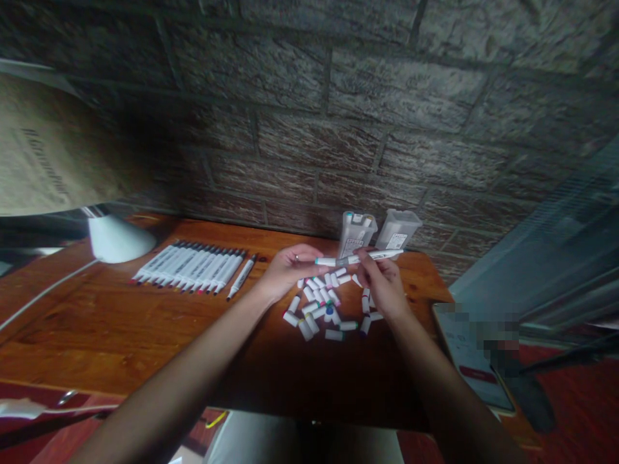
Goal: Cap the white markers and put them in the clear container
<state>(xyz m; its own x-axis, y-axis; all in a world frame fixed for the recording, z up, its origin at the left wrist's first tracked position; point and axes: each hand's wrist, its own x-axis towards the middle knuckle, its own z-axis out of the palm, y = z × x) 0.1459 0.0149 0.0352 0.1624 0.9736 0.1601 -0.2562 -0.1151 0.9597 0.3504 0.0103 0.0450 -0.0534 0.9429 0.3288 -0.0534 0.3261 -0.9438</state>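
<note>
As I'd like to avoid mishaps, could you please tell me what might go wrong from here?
The small white caps with coloured ends lie loose below the left hand and right hand, so a wrist might scatter them. The slim white marker with a teal end, held between both hands, could slip. The flat, pale-screened tablet lies at the brown wooden table's right edge; a bump might push it off.

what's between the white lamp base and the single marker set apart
A row of white markers lies between the lamp base and the single marker, in the head view.
</note>
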